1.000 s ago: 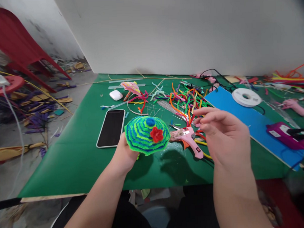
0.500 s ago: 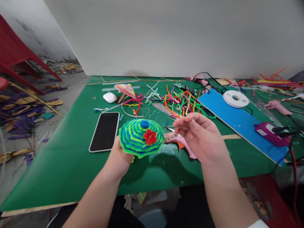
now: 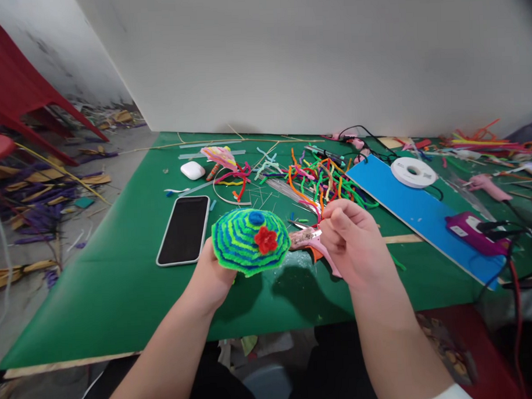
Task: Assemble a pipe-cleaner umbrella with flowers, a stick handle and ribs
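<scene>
A small umbrella [image 3: 246, 255] made of green and blue pipe cleaners, with a red flower and a blue knob on top, is held by my left hand [image 3: 210, 277]. The canopy hides the fingers and whatever part they grip. To the right of it, my right hand [image 3: 354, 240] has its fingers curled with thumb and index together. What lies in this pinch, if anything, is too small to make out. Just behind and below that hand, a pink glue gun [image 3: 325, 257] lies on the table, partly covered, beside scissors [image 3: 298, 224].
Tangled pipe cleaners [image 3: 330, 180] lie behind my hands on the green table [image 3: 134, 309]. A phone [image 3: 183, 231], a white case [image 3: 192, 170] and a pink-yellow umbrella [image 3: 218, 157] sit left. Rightward are a blue board [image 3: 406, 218], a ribbon spool [image 3: 413, 173] and a purple power strip [image 3: 476, 233].
My right hand's fingers have gone from loosely spread to curled into a pinch, moving slightly right. The umbrella in my left hand has shifted slightly right.
</scene>
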Motion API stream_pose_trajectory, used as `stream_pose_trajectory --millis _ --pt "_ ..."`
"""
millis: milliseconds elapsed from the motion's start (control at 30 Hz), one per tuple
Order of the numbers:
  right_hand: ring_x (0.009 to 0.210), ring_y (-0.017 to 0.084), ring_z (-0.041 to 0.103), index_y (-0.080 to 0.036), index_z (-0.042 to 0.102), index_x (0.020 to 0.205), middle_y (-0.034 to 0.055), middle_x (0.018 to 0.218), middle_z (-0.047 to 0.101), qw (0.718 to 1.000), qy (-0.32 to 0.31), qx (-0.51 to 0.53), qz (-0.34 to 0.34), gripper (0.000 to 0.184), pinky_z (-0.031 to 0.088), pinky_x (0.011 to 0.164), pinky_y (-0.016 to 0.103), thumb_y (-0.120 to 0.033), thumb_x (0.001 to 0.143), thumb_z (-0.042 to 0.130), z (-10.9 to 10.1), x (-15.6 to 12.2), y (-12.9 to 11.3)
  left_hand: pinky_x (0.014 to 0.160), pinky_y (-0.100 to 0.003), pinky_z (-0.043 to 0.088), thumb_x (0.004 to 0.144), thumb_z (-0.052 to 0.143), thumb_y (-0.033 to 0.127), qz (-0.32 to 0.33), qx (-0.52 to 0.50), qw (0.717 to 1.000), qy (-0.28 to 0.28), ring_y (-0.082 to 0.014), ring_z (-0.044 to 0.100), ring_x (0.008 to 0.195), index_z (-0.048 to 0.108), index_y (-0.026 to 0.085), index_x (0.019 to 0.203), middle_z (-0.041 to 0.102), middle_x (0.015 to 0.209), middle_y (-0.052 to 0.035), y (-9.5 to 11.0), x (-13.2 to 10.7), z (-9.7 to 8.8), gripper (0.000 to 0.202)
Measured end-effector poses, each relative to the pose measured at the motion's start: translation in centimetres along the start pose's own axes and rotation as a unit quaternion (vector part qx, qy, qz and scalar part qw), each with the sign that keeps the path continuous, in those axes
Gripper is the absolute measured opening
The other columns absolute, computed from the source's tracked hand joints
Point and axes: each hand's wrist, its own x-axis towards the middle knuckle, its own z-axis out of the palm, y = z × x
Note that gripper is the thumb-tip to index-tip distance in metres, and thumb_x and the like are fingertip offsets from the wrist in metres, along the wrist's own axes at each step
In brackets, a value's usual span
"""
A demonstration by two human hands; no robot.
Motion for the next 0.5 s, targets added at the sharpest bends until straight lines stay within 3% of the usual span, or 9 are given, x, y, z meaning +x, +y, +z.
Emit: stream_pose_trajectory --millis 100,200,267,367,500 --pt "0.034 0.003 0.019 -0.021 0.061 0.06 -0.0098 0.04 0.035 1.0 -0.004 0.002 -0.001 0.022 0.015 0.033 0.018 -0.038 0.062 0.075 0.1 -0.2 0.1 0.075 -0.037 0.054 0.05 0.08 0.041 0.011 -0.01 1.0 -0.007 -0.0264 0.065 0.089 0.067 0.022 0.093 0.072 0.088 -0.0049 -0.1 -0.1 0.1 0.049" --pt "0.037 0.004 0.03 -0.023 0.066 0.062 -0.0064 0.046 0.046 0.997 -0.005 -0.059 -0.055 0.012 0.024 0.035 0.019 -0.032 0.066 0.074 0.7 -0.9 0.1 0.078 -0.036 0.053 0.058 0.076 0.039 0.018 0.001 1.0 -0.02 -0.0252 0.065 0.089 0.068 0.022 0.091 0.072 0.09 -0.005 0.0 -0.2 0.3 0.038" --pt "0.046 0.007 0.042 -0.026 0.071 0.071 -0.003 0.058 0.054 0.978 -0.003 -0.162 -0.131 0.002 0.032 0.04 0.022 -0.027 0.07 0.071 1.2 -1.7 0.0 0.08 -0.037 0.053 0.062 0.073 0.037 0.012 0.02 1.0 -0.019 -0.0262 0.065 0.09 0.069 0.02 0.09 0.072 0.091 -0.0062 0.2 -0.2 0.6 0.033" --pt "0.064 0.012 0.052 -0.031 0.072 0.085 0.0003 0.072 0.056 0.925 -0.013 -0.299 -0.232 0.015 0.042 0.051 0.025 -0.021 0.075 0.067 1.9 -2.8 -0.3 0.083 -0.039 0.052 0.064 0.072 0.034 0.01 0.042 0.998 -0.051 -0.0274 0.064 0.092 0.069 0.018 0.09 0.072 0.093 -0.0071 0.5 -0.1 1.1 0.031" --pt "0.078 0.014 0.057 -0.033 0.07 0.093 0.002 0.088 0.059 0.903 -0.049 -0.344 -0.253 0.023 0.048 0.059 0.027 -0.017 0.078 0.063 2.2 -3.3 -0.5 0.085 -0.038 0.051 0.06 0.074 0.028 0.023 0.06 0.996 -0.067 -0.0265 0.064 0.093 0.07 0.021 0.089 0.071 0.097 -0.005 0.7 0.1 1.4 0.03"
